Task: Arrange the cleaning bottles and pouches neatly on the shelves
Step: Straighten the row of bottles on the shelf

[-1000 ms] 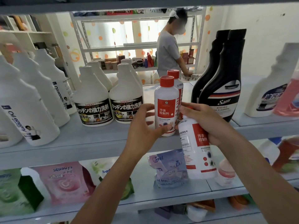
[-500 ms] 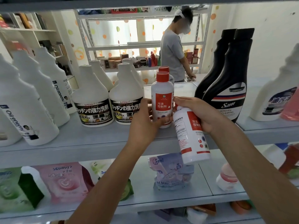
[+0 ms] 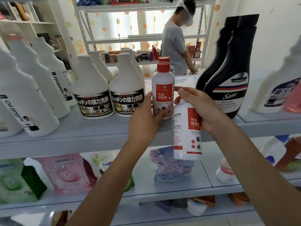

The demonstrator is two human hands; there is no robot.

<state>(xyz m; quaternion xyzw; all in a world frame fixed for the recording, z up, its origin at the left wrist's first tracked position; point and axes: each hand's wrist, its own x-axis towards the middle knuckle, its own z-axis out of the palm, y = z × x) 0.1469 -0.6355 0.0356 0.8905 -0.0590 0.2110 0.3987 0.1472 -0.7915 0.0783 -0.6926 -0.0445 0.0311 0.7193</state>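
A small white bottle with a red cap and red label (image 3: 163, 88) stands upright on the upper shelf (image 3: 101, 128). My left hand (image 3: 146, 118) grips its lower part. A second bottle of the same kind (image 3: 164, 60) stands right behind it, mostly hidden. My right hand (image 3: 197, 108) grips the top of a third such bottle (image 3: 187, 137), which hangs tilted in front of the shelf edge; its cap is hidden in my palm.
Two white bottles with black labels (image 3: 110, 97) stand left of my hands, larger white bottles (image 3: 27, 98) farther left, two black bottles (image 3: 228, 74) on the right. Pouches (image 3: 65, 173) lie on the lower shelf (image 3: 179, 190). A person (image 3: 175, 41) stands at a far rack.
My left hand has pushed the upright bottle a little deeper onto the shelf. My right hand has lifted the tilted bottle slightly higher and closer to the shelf.
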